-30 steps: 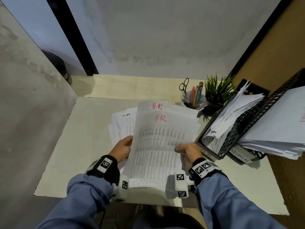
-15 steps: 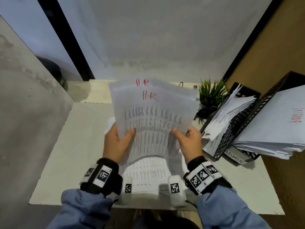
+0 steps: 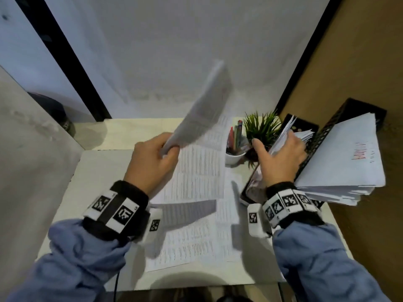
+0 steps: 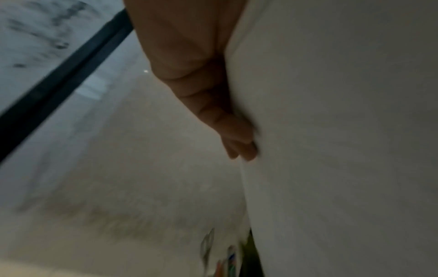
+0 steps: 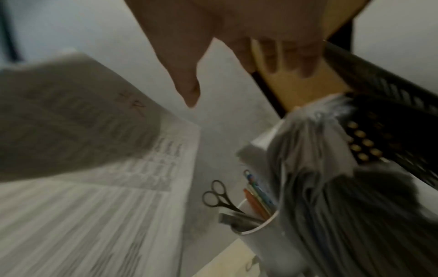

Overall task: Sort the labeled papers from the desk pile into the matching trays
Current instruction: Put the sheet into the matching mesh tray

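Note:
My left hand (image 3: 168, 149) grips the lower corner of a thin stack of printed HR sheets (image 3: 202, 105), raised and tilted up to the right, blurred by motion. In the left wrist view my curled fingers (image 4: 227, 116) press the sheets (image 4: 331, 131). My right hand (image 3: 281, 153) holds nothing; its fingers lie straight over the fanned papers (image 3: 303, 135) in the lower black mesh tray (image 3: 305, 126). The right wrist view shows that hand (image 5: 237, 82) spread above the tray papers (image 5: 315, 150). The desk pile (image 3: 196, 188) lies between my arms.
An upper mesh tray (image 3: 327, 131) holds a thick stack marked ADMIN (image 3: 340, 166) at the right. A white pen cup (image 3: 234, 155) with scissors (image 5: 217, 195) and a small green plant (image 3: 261, 127) stand behind the pile. Walls close in on the left and back.
My right hand let go of the HR sheets and moved right onto the lower tray's papers. My left hand alone now swings the sheets up and rightward.

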`<action>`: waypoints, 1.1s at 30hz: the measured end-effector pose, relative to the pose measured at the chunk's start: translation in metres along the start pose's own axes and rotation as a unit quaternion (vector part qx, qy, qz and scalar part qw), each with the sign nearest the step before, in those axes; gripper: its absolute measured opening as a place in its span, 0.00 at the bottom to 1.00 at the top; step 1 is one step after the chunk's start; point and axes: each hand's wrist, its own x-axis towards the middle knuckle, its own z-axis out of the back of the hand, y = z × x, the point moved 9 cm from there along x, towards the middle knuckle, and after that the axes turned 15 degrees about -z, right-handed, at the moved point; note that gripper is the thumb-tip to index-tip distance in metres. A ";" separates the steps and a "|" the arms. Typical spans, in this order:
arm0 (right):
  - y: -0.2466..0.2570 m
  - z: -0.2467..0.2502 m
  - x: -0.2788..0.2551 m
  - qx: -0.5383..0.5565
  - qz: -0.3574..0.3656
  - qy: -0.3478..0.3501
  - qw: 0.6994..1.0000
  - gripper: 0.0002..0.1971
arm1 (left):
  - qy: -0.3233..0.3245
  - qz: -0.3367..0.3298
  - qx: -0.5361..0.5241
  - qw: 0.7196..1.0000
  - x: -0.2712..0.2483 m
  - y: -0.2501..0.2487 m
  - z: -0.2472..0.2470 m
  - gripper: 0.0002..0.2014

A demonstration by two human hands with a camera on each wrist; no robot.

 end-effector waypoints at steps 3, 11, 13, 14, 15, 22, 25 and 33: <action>-0.057 -0.028 0.026 -0.015 -0.233 0.107 0.967 0.60 | 0.057 -0.070 0.029 0.995 0.036 -0.041 -0.010 0.09; -0.105 -0.042 0.040 0.065 -0.301 0.173 0.936 0.09 | 0.223 -0.123 0.108 0.961 0.084 -0.094 -0.086 0.10; -0.107 -0.040 0.054 0.030 -0.245 0.143 0.959 0.19 | 0.245 -0.127 0.128 0.953 0.090 -0.103 -0.104 0.14; -0.104 -0.037 0.055 0.018 -0.223 0.141 0.964 0.18 | 0.253 -0.131 0.139 0.949 0.093 -0.107 -0.112 0.15; -0.096 -0.031 0.053 0.014 -0.203 0.145 0.968 0.16 | 0.258 -0.135 0.147 0.945 0.096 -0.111 -0.120 0.15; -0.073 -0.014 0.055 -0.013 -0.138 0.154 0.978 0.12 | 0.303 -0.150 0.167 0.926 0.103 -0.133 -0.178 0.03; -0.072 -0.012 0.061 -0.038 -0.120 0.142 0.982 0.11 | 0.322 -0.141 0.171 0.920 0.100 -0.130 -0.206 0.07; -0.063 -0.014 0.082 -0.104 -0.079 0.123 0.984 0.15 | 0.356 -0.065 0.147 0.920 0.098 -0.100 -0.265 0.10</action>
